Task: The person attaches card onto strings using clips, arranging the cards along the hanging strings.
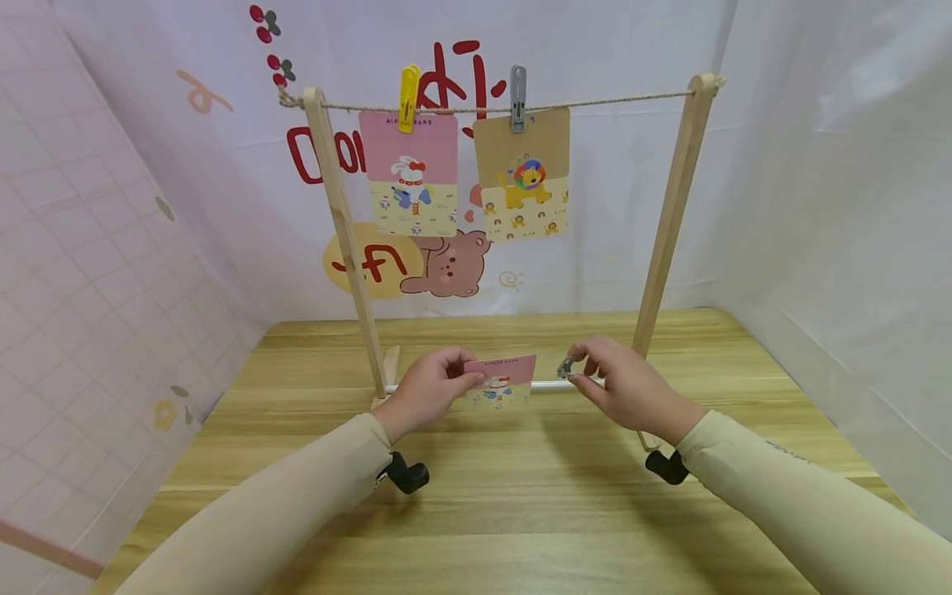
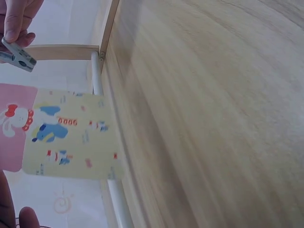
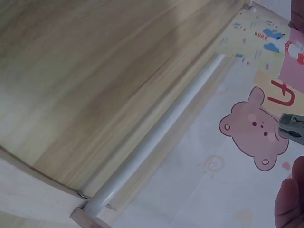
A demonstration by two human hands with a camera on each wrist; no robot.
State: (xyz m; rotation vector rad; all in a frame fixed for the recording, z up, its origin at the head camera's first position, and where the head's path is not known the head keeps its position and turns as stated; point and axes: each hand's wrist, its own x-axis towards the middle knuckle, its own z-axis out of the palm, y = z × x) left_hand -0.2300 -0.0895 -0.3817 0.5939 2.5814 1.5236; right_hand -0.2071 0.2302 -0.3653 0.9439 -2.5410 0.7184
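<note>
My left hand (image 1: 431, 384) pinches the left edge of a pink and pale-yellow rabbit card (image 1: 513, 390), held above the table. Its rabbit picture shows large in the left wrist view, where the card (image 2: 76, 137) overlaps the white rod. Between the thumb and fingers of my right hand (image 1: 625, 382) is a small grey clothespin (image 1: 565, 368), just right of the card and apart from it. The right wrist view catches the jaw end of this clothespin (image 3: 290, 128) and part of the card (image 3: 259, 40) beyond.
A twine line (image 1: 617, 102) runs between two wooden posts (image 1: 673, 215). On it hang another rabbit card (image 1: 412, 207) under a yellow clothespin (image 1: 408, 97) and a lion card (image 1: 521, 219) under a grey clothespin (image 1: 518, 99). A white rod (image 1: 549, 384) joins the posts low down, behind my hands.
</note>
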